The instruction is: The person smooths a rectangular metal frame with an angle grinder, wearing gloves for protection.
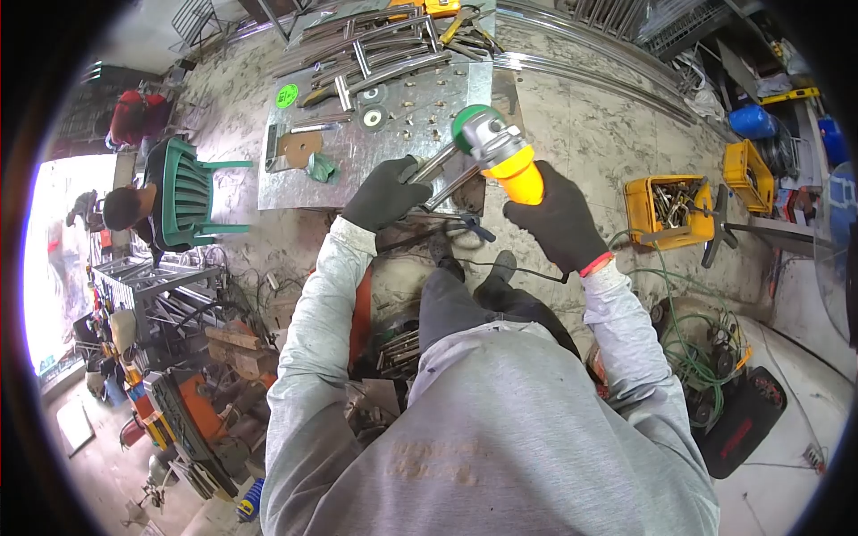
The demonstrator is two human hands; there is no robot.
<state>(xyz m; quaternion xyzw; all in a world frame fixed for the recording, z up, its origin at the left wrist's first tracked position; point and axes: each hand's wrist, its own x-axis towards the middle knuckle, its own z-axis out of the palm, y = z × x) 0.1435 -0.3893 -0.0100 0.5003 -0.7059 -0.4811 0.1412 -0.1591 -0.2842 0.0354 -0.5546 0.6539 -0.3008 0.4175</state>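
Note:
My gloved right hand [561, 219] is wrapped round the yellow body of an angle grinder [517, 176]. The grinder's green-edged disc points away from me, right at the upper ends of a small metal tube frame [454, 186]. My left hand [386, 193], also in a dark glove, grips this frame from the left side, at the near edge of the metal-topped table [402, 85]. Two shiny parallel tubes of the frame show between my hands. On the tabletop to the left lie a green cloth [320, 167] and a round disc [371, 117].
Welded tube frames [375, 58] are piled at the table's far side, beside yellow-handled pliers [458, 25]. A yellow crate [666, 212] of metal pieces stands right. A person sits in a green chair [188, 192] at left. A dark cable [509, 266] runs near my feet.

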